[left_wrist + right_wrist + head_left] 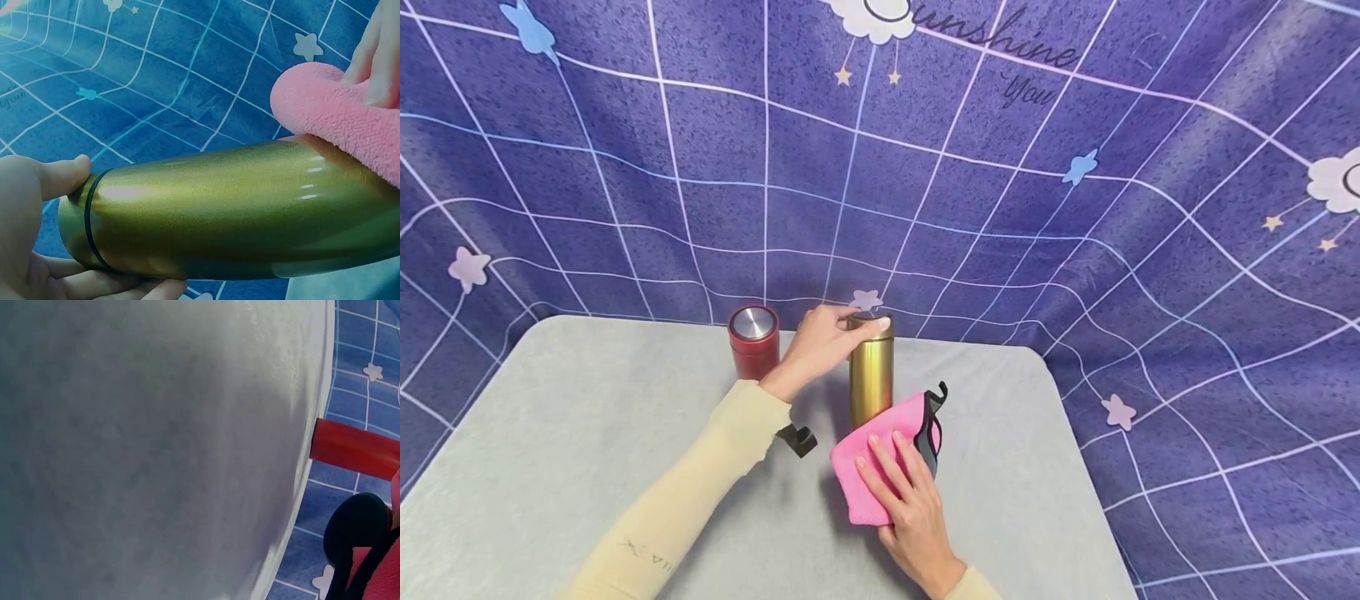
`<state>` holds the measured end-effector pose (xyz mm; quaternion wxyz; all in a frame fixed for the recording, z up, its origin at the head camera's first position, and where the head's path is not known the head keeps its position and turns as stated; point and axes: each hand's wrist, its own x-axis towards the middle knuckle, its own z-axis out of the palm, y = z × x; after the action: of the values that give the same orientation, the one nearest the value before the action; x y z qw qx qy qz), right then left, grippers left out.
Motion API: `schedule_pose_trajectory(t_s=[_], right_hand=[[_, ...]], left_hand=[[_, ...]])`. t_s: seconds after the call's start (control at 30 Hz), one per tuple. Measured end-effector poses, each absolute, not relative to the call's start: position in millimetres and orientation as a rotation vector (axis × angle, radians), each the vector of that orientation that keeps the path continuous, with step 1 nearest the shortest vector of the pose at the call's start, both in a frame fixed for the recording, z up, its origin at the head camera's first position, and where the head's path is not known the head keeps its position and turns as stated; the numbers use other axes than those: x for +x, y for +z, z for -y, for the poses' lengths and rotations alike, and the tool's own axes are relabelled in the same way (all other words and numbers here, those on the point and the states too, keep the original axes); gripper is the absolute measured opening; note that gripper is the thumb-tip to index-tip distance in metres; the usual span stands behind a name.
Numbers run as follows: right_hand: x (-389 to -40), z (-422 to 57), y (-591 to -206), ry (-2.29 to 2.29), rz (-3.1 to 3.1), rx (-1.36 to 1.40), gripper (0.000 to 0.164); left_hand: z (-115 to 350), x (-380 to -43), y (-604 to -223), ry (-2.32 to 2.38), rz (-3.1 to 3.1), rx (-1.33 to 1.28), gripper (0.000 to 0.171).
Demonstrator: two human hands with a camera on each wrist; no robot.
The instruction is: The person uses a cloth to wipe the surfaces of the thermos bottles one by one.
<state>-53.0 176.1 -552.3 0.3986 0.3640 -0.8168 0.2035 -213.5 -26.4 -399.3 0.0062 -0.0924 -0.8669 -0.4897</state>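
My left hand (823, 333) grips the top of a gold flask (872, 375), its thumb and fingers on either side of the cap below the black ring in the left wrist view. Over the flask's lower part lies a pink fluffy cloth (872, 467) with black trim and straps. My right hand (913, 508) holds this cloth against the flask, fingers spread across the pink side; its thumb is mostly hidden. The right wrist view shows a dark round disc (356, 525) beside the cloth and its straps, apparently the flask's base.
A red flask (755, 342) with a silver top stands at the table's back, left of the gold one. A black strap-like piece (799, 439) shows beside the left sleeve. Grey cloth covers the table (1015, 500); a purple gridded curtain (715, 167) hangs behind and beside it.
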Motion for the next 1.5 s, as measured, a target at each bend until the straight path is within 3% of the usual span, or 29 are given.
schedule_pose_trajectory(t_s=[0.33, 0.57, 0.8, 1.17, 1.5], right_hand=[[-56.5, -173.2, -553.5, 0.531, 2.059, 0.903, 0.080], [-66.3, -171.0, -550.4, 0.580, 1.985, 0.930, 0.065], [-69.3, -167.3, -546.0, 0.595, 1.987, 0.919, 0.072], [-79.6, -160.7, -531.1, 0.573, 1.960, 0.853, 0.061], [-96.5, -158.8, -522.2, 0.581, 1.955, 0.838, 0.069]], left_hand=[[29.2, -215.4, -400.4, -1.576, 2.674, -0.300, 0.083], [29.1, -215.4, -400.5, -1.610, 2.666, -0.288, 0.084], [28.3, -213.1, -399.0, -1.559, 2.707, -0.264, 0.087], [28.4, -208.8, -398.0, -1.559, 2.719, -0.255, 0.091], [23.4, -202.3, -400.8, -1.523, 2.689, -0.352, 0.063]])
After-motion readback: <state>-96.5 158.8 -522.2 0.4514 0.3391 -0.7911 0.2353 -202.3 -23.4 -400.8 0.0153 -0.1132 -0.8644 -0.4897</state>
